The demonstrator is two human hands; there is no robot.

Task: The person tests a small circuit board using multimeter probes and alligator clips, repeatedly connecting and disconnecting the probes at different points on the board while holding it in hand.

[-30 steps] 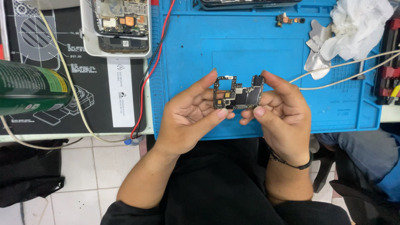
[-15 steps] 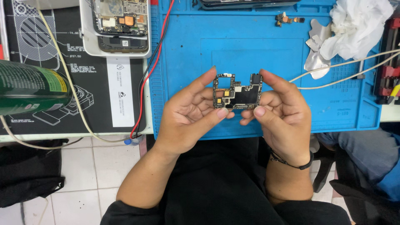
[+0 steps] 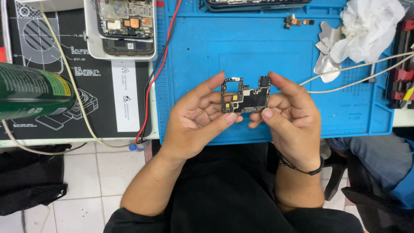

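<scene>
Fingers of left hand and right hand: pinched on circuit board edges, centre frame, above blue mat.

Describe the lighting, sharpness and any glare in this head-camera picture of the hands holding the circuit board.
Head view: even, soft light; circuit board sharp between left hand and right hand; faint shadow on blue mat; mild sheen on green can.

Circuit board: lower edge covered by thumbs, components too small to identify. Opened phone cut off at top edge. Dark device at top edge, mostly out of frame. Green can cut by left edge. Red tool rack cut by right edge. Small part too small to tell.
</scene>
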